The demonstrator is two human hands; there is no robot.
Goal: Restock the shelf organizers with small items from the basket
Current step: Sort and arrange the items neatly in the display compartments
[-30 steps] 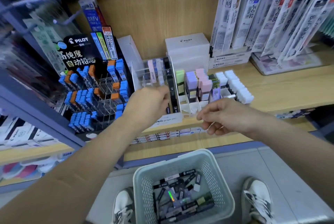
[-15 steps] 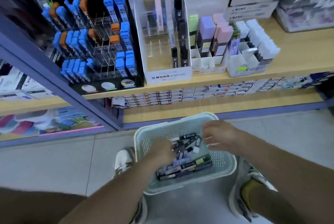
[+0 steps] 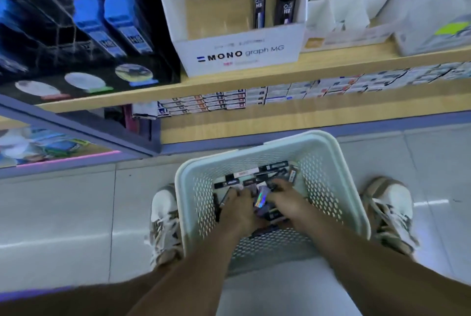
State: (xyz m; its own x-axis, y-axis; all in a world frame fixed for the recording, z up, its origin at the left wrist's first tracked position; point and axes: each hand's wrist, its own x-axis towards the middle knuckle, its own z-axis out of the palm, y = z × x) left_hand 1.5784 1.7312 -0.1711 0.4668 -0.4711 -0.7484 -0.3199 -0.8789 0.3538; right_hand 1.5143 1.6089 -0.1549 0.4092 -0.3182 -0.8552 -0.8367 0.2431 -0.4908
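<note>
While rummaging in the basket (image 3: 339,188), both hands (image 3: 242,210) down among slim lead cases (image 3: 230,182). Light, stiff, slick; best pinched mid-length. Grip state impossible to tell.

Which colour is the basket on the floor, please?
The basket is pale mint green, with perforated walls; the head view, the only one, shows it.

a stationery shop: shelf (image 3: 254,81) displays (image 3: 239,53) of pencil leads (image 3: 257,9).

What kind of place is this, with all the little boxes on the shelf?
Most likely a stationery shop aisle. A white display box printed "MONO graph MG" holds slim black lead cases, blue packs fill a rack beside it, and rows of small boxes line the shelf below. Both hands dig in a basket of stock on the floor.
</note>
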